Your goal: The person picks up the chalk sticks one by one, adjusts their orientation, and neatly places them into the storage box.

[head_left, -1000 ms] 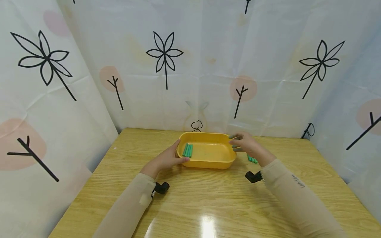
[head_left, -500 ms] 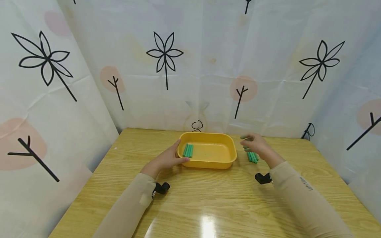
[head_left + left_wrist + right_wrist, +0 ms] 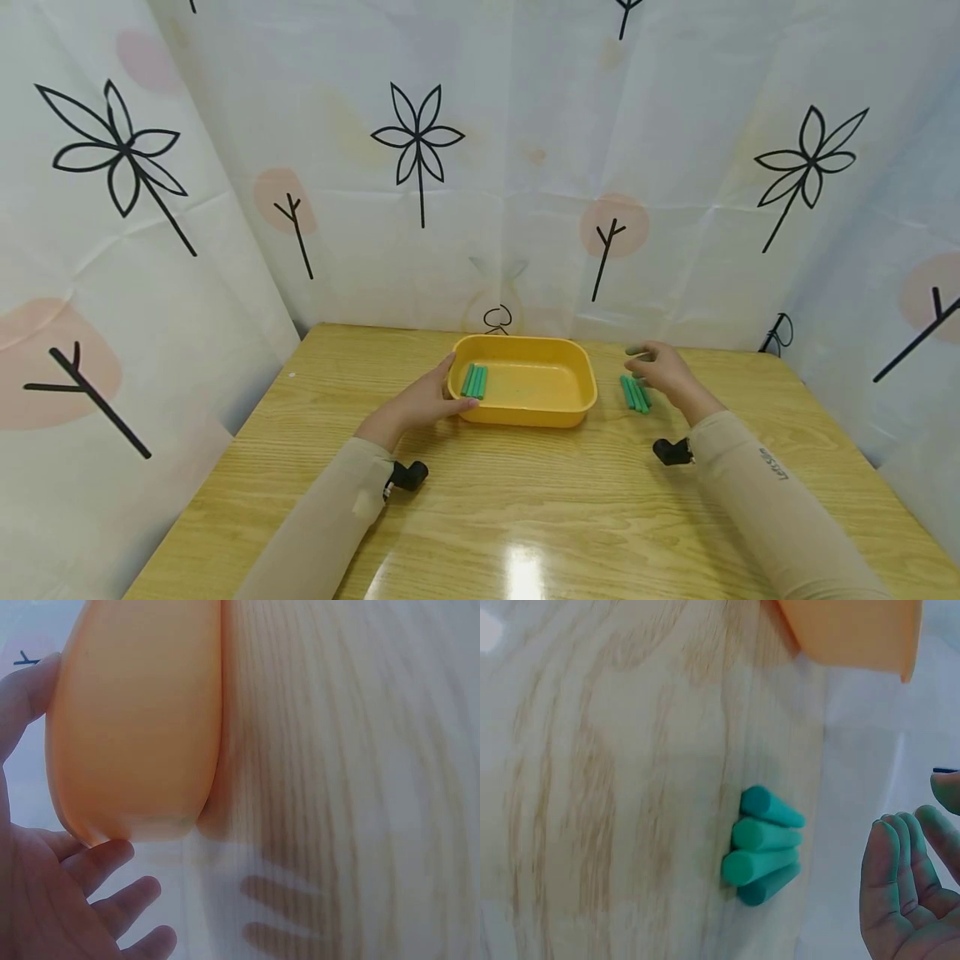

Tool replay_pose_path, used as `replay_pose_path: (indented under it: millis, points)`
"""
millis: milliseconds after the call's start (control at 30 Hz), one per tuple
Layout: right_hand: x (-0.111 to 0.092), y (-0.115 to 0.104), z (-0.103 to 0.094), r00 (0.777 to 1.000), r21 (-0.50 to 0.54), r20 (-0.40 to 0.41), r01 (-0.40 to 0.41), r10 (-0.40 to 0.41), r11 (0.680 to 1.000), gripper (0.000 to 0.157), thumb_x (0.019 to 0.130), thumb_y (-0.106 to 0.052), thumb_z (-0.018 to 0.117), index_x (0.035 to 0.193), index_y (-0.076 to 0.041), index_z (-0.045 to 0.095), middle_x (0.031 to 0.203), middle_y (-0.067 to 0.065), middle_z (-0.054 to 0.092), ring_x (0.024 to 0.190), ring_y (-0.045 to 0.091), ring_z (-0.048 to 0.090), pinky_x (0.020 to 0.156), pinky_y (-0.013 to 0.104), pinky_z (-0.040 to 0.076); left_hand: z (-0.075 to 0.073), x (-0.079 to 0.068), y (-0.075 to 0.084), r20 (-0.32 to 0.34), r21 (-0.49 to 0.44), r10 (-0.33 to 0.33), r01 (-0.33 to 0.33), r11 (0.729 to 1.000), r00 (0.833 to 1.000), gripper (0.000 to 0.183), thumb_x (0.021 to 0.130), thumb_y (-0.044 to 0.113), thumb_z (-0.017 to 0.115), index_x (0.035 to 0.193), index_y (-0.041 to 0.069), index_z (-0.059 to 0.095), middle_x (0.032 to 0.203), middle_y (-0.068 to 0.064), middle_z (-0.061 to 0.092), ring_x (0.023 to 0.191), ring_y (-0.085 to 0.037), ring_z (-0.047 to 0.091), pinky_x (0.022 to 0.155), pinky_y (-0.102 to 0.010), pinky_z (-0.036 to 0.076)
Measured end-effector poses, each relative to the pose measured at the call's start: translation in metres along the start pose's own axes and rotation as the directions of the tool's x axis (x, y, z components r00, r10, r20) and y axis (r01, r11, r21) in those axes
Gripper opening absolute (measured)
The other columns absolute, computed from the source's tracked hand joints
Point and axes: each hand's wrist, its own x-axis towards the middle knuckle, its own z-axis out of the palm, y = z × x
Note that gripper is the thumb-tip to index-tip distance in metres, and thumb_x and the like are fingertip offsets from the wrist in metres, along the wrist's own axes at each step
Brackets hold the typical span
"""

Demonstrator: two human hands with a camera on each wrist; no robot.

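My left hand (image 3: pixel 420 404) grips the left end of a yellow plastic tub (image 3: pixel 536 417), thumb at its front rim. In the left wrist view the thumb (image 3: pixel 37 686) lies against the rim and the fingers spread around the corner. Inside the tub, at its left end, several green chalk-like sticks (image 3: pixel 474 381) lie side by side. My right hand (image 3: pixel 667 375) hovers just behind another group of green sticks (image 3: pixel 636 394) on the table, its fingers loosely bent and holding nothing. Green dust shows on those fingers (image 3: pixel 881 851). In the right wrist view the sticks (image 3: pixel 761 847) lie bunched together.
The wooden table (image 3: pixel 480 500) carries the tub near its back edge. Behind it hangs a white cloth (image 3: pixel 525 167) printed with flowers and trees. A black cable (image 3: pixel 780 332) sticks up at the back right corner.
My right hand has moved right, from over the tub's right rim to behind the loose green sticks, which now show more fully. The left hand and tub have stayed put.
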Motion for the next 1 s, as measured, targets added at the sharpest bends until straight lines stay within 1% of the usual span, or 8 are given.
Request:
replay_pose_path:
  millis: [133, 333, 433, 567, 700, 833, 900, 1000]
  points:
    - [0.002, 0.012, -0.004, 1.000, -0.014, -0.001, -0.003, 0.003, 1.000, 0.050, 0.105, -0.016, 0.053, 0.144, 0.012, 0.039, 0.132, 0.036, 0.049, 0.115, 0.048, 0.055, 0.092, 0.049, 0.053, 0.001, 0.001, -0.002, 0.004, -0.008, 0.003, -0.003, 1.000, 1.000, 0.115, 0.084, 0.065, 0.070, 0.163, 0.015, 0.004, 0.164, -0.015, 0.021, 0.146, -0.034, 0.030, 0.116, -0.053, 0.027]
    - [0.003, 0.024, -0.010, 1.000, -0.037, 0.003, -0.011, 0.011, 0.999, 0.050, 0.105, -0.013, 0.051, 0.145, 0.014, 0.038, 0.133, 0.038, 0.046, 0.115, 0.048, 0.055, 0.091, 0.047, 0.054, 0.001, 0.001, -0.003, 0.003, -0.010, 0.001, -0.001, 1.000, 1.000, 0.114, 0.084, 0.064, 0.070, 0.163, 0.016, 0.003, 0.164, -0.014, 0.021, 0.146, -0.034, 0.030, 0.116, -0.053, 0.027]
    - [0.005, 0.029, -0.010, 0.999, -0.053, -0.005, -0.044, 0.043, 0.998, 0.050, 0.104, -0.014, 0.052, 0.145, 0.012, 0.039, 0.134, 0.037, 0.046, 0.115, 0.047, 0.055, 0.091, 0.046, 0.054, 0.001, 0.001, -0.002, 0.002, -0.007, 0.001, -0.001, 1.000, 1.000, 0.114, 0.084, 0.064, 0.070, 0.163, 0.016, 0.003, 0.164, -0.014, 0.021, 0.146, -0.034, 0.030, 0.116, -0.053, 0.027]
    - [0.007, 0.036, -0.010, 0.997, -0.115, 0.012, -0.070, 0.072, 0.991, 0.050, 0.105, -0.014, 0.051, 0.146, 0.010, 0.039, 0.136, 0.038, 0.046, 0.116, 0.047, 0.056, 0.093, 0.050, 0.051, 0.001, 0.000, -0.002, 0.004, -0.002, -0.001, 0.001, 1.000, 1.000, 0.115, 0.084, 0.065, 0.070, 0.163, 0.016, 0.003, 0.164, -0.015, 0.021, 0.146, -0.034, 0.030, 0.116, -0.053, 0.027]
    - [0.010, 0.040, -0.012, 0.995, -0.185, 0.057, -0.064, 0.075, 0.981, 0.052, 0.105, -0.016, 0.050, 0.148, 0.009, 0.037, 0.140, 0.041, 0.039, 0.120, 0.051, 0.051, 0.096, 0.056, 0.047, 0.001, -0.001, -0.002, 0.005, 0.005, -0.003, 0.003, 1.000, 1.000, 0.115, 0.083, 0.066, 0.070, 0.163, 0.016, 0.003, 0.164, -0.014, 0.020, 0.146, -0.034, 0.029, 0.116, -0.053, 0.027]
    - [0.011, 0.041, -0.013, 0.987, -0.184, 0.134, -0.066, 0.091, 0.981, 0.054, 0.104, -0.012, 0.049, 0.151, 0.009, 0.032, 0.145, 0.042, 0.031, 0.126, 0.055, 0.043, 0.096, 0.057, 0.046, 0.000, -0.002, -0.001, 0.002, 0.005, -0.006, 0.006, 1.000, 1.000, 0.114, 0.084, 0.065, 0.070, 0.163, 0.017, 0.003, 0.165, -0.013, 0.020, 0.147, -0.033, 0.029, 0.116, -0.052, 0.027]
    - [0.011, 0.040, -0.014, 0.981, -0.182, 0.165, -0.070, 0.100, 0.981, 0.055, 0.103, -0.008, 0.049, 0.151, 0.010, 0.029, 0.145, 0.044, 0.030, 0.126, 0.055, 0.042, 0.094, 0.055, 0.047, 0.000, -0.003, 0.002, 0.002, 0.002, -0.007, 0.007, 1.000, 1.000, 0.114, 0.084, 0.064, 0.070, 0.163, 0.016, 0.003, 0.164, -0.014, 0.020, 0.146, -0.033, 0.030, 0.116, -0.052, 0.027]
    - [0.012, 0.039, -0.014, 0.979, -0.201, 0.177, -0.067, 0.104, 0.977, 0.055, 0.102, -0.004, 0.049, 0.150, 0.011, 0.030, 0.142, 0.045, 0.032, 0.123, 0.053, 0.045, 0.089, 0.049, 0.049, -0.001, -0.005, 0.005, 0.003, 0.007, -0.010, 0.010, 1.000, 1.000, 0.113, 0.085, 0.064, 0.070, 0.163, 0.016, 0.003, 0.164, -0.015, 0.022, 0.145, -0.033, 0.032, 0.116, -0.052, 0.028]
